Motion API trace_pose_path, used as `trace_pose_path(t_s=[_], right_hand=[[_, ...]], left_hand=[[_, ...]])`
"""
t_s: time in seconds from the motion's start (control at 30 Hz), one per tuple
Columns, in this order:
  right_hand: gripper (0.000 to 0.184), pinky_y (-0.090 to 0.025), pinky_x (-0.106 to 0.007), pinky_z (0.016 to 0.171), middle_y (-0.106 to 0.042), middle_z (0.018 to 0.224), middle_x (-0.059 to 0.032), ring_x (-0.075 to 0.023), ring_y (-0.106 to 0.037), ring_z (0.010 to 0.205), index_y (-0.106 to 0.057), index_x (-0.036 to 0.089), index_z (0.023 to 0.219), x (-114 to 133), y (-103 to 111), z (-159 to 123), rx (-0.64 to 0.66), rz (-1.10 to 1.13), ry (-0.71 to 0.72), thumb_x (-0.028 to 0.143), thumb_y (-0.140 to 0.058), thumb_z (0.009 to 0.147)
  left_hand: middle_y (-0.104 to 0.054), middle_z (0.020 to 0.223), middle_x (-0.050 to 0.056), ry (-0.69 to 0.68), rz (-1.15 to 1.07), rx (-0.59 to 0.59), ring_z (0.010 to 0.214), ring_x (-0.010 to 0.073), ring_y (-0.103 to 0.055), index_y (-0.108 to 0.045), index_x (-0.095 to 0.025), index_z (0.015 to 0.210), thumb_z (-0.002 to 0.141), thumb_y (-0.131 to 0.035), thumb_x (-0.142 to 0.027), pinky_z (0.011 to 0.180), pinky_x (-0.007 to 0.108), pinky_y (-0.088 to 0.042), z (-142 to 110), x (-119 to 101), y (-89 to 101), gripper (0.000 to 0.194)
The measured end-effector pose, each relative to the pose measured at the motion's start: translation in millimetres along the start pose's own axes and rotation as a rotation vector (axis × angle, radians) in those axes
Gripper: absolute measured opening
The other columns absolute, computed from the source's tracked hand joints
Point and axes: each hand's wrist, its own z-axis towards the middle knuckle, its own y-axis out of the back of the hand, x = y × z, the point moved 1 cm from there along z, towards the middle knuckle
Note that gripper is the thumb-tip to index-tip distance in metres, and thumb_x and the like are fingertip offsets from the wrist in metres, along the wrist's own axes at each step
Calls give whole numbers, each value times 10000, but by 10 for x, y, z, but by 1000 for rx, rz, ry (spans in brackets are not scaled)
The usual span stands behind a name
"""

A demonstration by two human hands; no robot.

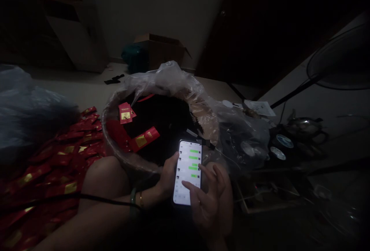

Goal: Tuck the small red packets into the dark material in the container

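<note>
- At the far left, red packets (86,139) lay heaped beside a pale plastic bag (29,100); whether each was filled or sealed could not be told.
- Next came a round, plastic-lined container (105,131). Plenty of dark loose material (164,116) remained in it, with a few flat red pouches (145,138) on top, so any packing looked unfinished.
- The left hand (168,174) had a narrow grip on the phone, along its side.
- The phone (187,174) was lit and tilted up at the container's near side. Its chat showed several green bubbles, apparently messages already sent; whether another was due could not be told.
- The right hand (209,197) held nothing, its fingers loosely spread, one fingertip at the lower screen; the phone use seemed midway.
</note>
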Motion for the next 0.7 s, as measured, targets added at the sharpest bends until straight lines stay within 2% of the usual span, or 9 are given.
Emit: trace_pose_path(t_s=[0.37,0.7], right_hand=[[288,-326,-618,1000,-399,1383,-68,-372,-246,1327,-755,237,852,-33,-66,-69,-11,64,-40,195,-473,893],[291,-328,-604,1002,-389,1396,-55,-367,-242,1329,-754,254,872,-28,-61,-71,-4,71,-58,212,-467,898]], left_hand=[[-696,648,77,-3,3,3,581,189,-611,-683,-89,759,708,-640,-582,604,297,-455,-19,-8,0,497],[-695,651,79,-13,30,-7,588,190,-610,-685,-91,757,718,-631,-583,593,293,-447,0,17,32,496]])
